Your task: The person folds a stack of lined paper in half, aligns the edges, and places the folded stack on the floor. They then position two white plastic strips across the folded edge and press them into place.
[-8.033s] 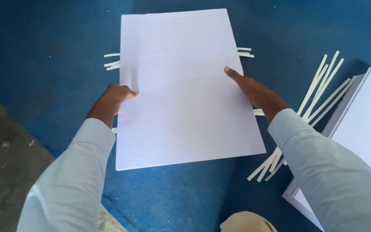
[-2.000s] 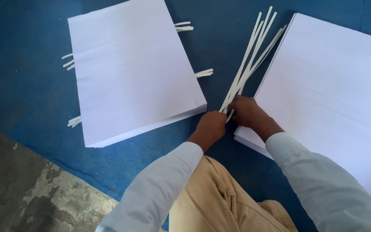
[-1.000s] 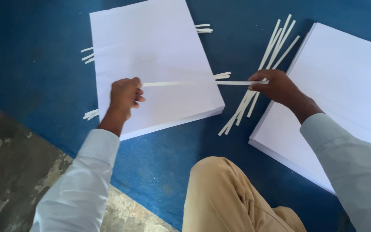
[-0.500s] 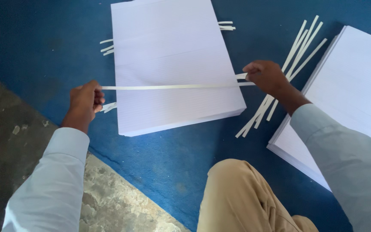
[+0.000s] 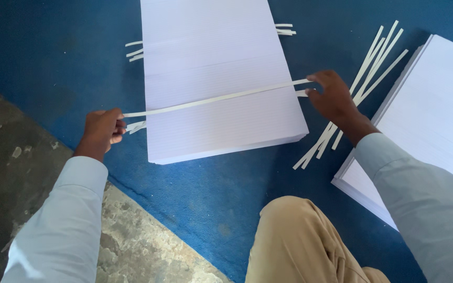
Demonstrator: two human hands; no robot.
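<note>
A thick stack of white ruled paper [image 5: 211,57] lies on a blue mat [image 5: 53,47]. Across its near part stretches a long thin white paper strip [image 5: 216,98], held taut just above the top sheet. My left hand [image 5: 102,131] pinches the strip's left end, off the stack's left side. My right hand [image 5: 333,98] pinches the right end beside the stack's right edge. Short white strip ends [image 5: 133,51] stick out from under the stack on both sides.
A loose bundle of white strips [image 5: 357,91] lies on the mat right of the stack. A second white paper stack [image 5: 436,115] sits at the far right. Bare grey concrete floor [image 5: 6,173] shows at lower left; my tan-trousered knee [image 5: 294,241] is at the bottom.
Both hands left the strip bundle with one strip. They pulled it out full length and brought it across the near part of the stack.
</note>
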